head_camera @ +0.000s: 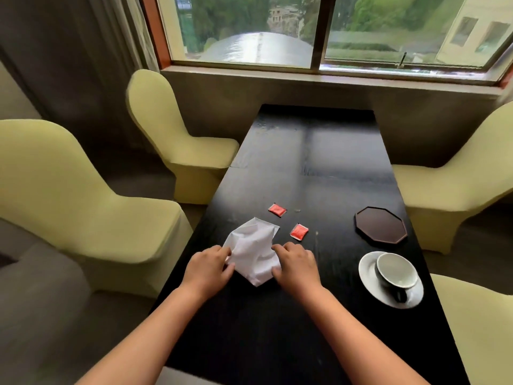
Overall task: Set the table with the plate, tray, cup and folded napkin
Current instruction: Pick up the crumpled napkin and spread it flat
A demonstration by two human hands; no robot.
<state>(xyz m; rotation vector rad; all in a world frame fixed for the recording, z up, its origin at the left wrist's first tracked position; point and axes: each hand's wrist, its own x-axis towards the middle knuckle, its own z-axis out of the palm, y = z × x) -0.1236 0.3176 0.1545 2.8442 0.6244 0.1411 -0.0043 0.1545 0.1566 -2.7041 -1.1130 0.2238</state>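
Observation:
A crumpled white napkin [252, 245] lies on the black table [319, 168] near its left edge. My left hand [208, 266] grips the napkin's left side and my right hand [294, 263] grips its right side. A dark cup with a pale inside [395, 270] sits on a white plate [366, 276] at the right of the table. Beyond it lies a dark octagonal tray [381, 225], with nothing on it.
Two small red packets [277, 210] [299, 232] lie just beyond the napkin. Pale green covered chairs stand on the left [69, 207] [172, 129] and on the right [455, 179] [483, 323]. A window ledge [333, 79] runs behind the table's far end.

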